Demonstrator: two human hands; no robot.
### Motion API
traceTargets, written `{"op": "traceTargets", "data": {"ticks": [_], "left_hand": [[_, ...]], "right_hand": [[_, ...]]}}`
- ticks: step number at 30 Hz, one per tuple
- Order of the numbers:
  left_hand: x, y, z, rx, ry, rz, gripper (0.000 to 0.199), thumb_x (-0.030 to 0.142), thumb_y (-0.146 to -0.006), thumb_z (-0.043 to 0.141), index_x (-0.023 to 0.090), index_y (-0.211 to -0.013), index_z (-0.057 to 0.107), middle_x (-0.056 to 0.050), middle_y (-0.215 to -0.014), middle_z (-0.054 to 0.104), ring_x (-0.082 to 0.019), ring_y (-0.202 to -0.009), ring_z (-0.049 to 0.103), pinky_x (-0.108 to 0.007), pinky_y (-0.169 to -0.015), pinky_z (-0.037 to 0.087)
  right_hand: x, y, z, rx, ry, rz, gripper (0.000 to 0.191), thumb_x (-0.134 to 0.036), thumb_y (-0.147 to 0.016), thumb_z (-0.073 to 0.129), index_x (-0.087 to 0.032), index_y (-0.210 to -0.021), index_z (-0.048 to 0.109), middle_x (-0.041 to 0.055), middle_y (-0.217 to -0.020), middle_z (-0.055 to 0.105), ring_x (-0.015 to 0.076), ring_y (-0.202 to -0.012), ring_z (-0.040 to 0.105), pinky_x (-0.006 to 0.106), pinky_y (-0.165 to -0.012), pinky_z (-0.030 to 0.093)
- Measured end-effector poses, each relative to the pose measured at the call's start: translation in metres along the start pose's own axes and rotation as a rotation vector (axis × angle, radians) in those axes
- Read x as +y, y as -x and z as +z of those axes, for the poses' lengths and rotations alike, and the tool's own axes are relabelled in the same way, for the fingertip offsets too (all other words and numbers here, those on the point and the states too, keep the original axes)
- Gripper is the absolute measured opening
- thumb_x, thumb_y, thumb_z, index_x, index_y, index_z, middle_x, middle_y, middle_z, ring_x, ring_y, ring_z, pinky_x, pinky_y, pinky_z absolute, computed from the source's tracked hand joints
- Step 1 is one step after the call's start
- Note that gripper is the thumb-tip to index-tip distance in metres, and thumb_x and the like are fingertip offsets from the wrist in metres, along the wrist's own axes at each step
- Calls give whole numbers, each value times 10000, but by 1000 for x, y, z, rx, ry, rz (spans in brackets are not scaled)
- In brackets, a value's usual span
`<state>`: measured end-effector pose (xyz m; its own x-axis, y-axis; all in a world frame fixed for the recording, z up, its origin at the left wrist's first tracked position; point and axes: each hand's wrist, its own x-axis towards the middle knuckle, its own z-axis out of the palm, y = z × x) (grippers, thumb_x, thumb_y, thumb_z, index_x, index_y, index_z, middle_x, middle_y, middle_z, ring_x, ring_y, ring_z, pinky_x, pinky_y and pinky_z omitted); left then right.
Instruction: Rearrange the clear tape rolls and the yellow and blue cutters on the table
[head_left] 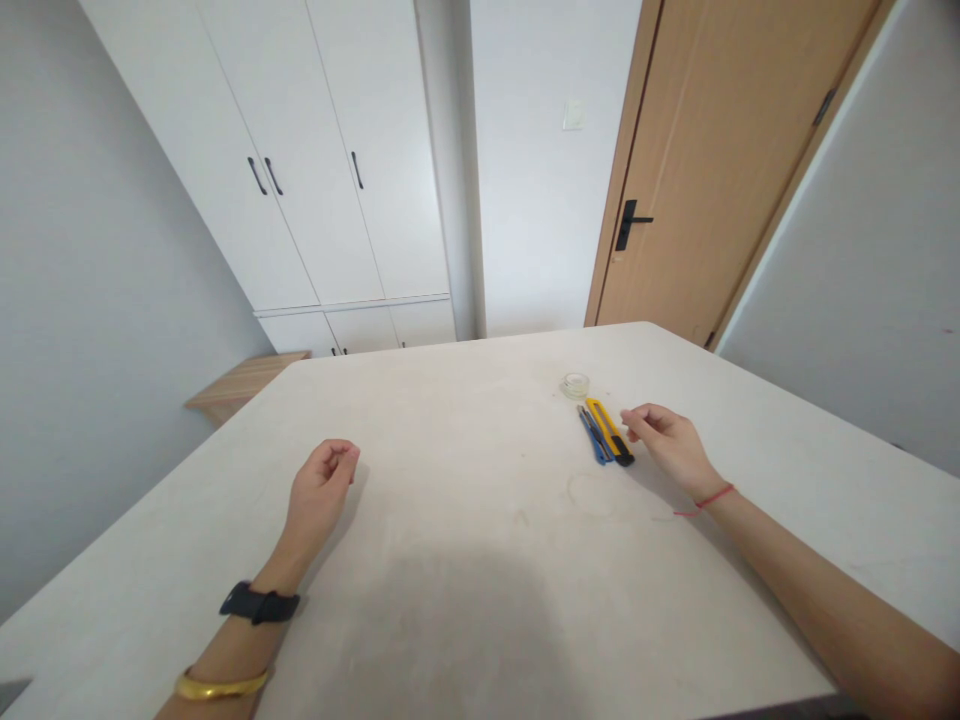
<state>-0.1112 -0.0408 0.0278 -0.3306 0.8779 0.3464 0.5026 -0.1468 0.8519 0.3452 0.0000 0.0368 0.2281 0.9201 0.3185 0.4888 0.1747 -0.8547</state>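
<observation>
Yellow cutter (609,430) just beside right hand (666,440); any lettering illegible.

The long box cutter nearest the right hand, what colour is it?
Yellow with black: the long box cutter shows best in the head view.

A wooden door (720,170) and white wardrobe (319,170) beyond the far edge of the bench (450,450) suggest a home.

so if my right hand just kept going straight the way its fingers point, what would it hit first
Your right hand would probably meet the yellow cutter first, near its far end. How high the fingertips sit is unclear, so they might pass over it.
</observation>
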Motion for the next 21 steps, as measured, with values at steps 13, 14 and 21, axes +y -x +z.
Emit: {"op": "traceTargets", "data": {"ticks": [13,14,21], "left_hand": [[1,1,0,0,-46,-20,302,504,-770,521,207,-803,567,52,-538,484,-138,-519,470,-261,-513,365],[1,1,0,0,-51,-17,298,502,-772,517,208,-798,562,53,-533,480,-138,-515,467,-261,-513,366],[6,3,0,18,-80,5,266,479,-779,499,216,-771,532,55,-525,473,-136,-496,456,-258,-503,363]], "right_hand": [[-1,1,1,15,-13,6,402,-589,-693,612,-202,-590,592,23,-552,598,162,-557,540,280,-555,434],[-1,1,1,14,-11,5,401,-588,-695,612,-201,-593,593,23,-554,599,162,-558,542,281,-557,435],[0,1,1,16,-8,-2,403,-591,-704,613,-203,-597,590,22,-552,598,163,-547,540,284,-546,431]]}}
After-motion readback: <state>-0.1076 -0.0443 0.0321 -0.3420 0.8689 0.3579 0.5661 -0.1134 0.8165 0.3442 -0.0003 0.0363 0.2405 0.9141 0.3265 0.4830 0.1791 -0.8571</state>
